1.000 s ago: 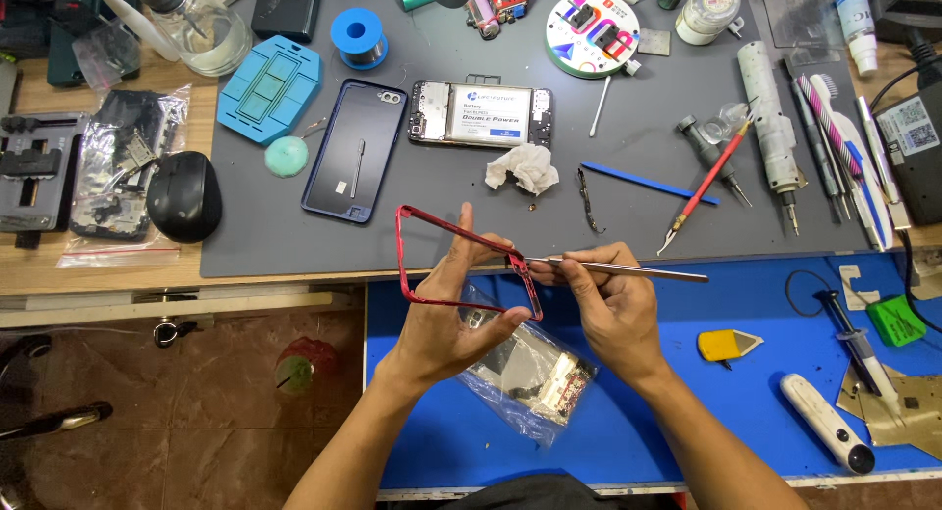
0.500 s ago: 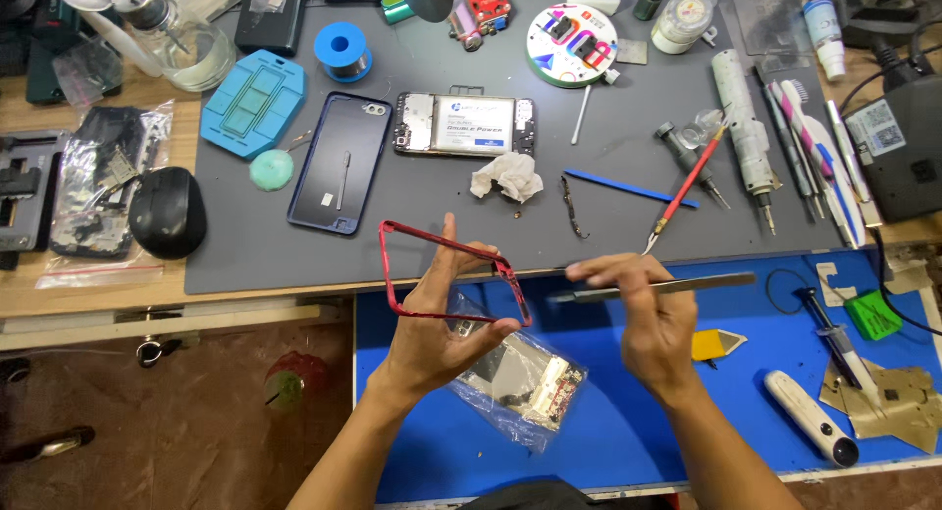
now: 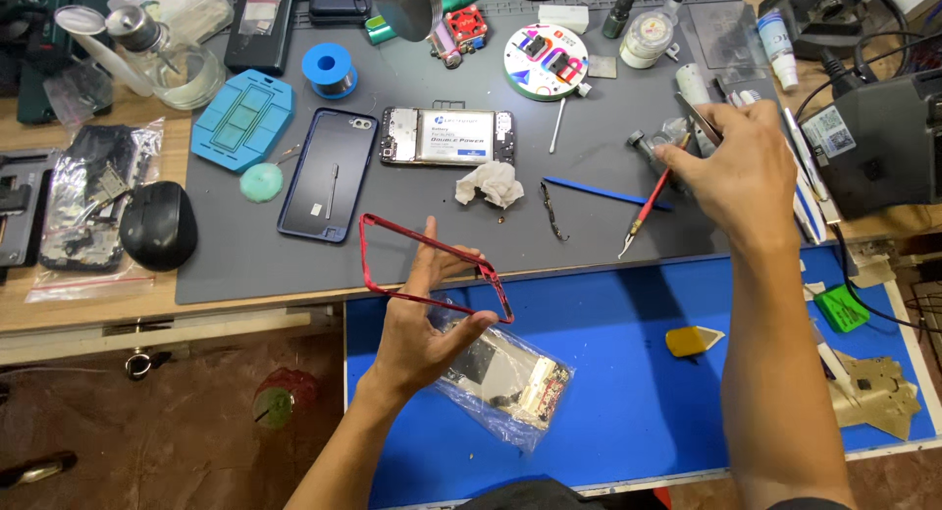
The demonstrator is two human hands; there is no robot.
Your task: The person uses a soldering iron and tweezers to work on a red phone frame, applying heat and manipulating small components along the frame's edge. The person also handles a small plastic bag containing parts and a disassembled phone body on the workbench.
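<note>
We see the left hand (image 3: 424, 319) in the lower middle of the frame, fingers closed on a thin red phone frame (image 3: 435, 268) held tilted over the near edge of the grey mat (image 3: 589, 225). Under that hand a clear plastic bag of parts (image 3: 510, 382) lies on the blue mat (image 3: 628, 373). The right hand (image 3: 731, 166) sits at the upper right, pinching metal tweezers (image 3: 699, 119) above a crowd of tools, just beside a red-handled screwdriver (image 3: 648, 208). Between the hands we find a crumpled tissue (image 3: 491, 184), a blue spudger (image 3: 603, 193) and an opened phone (image 3: 447, 136). A dark blue back cover (image 3: 327, 174) lies left of these, and a black mouse (image 3: 157, 223) rests at the far left.
</note>
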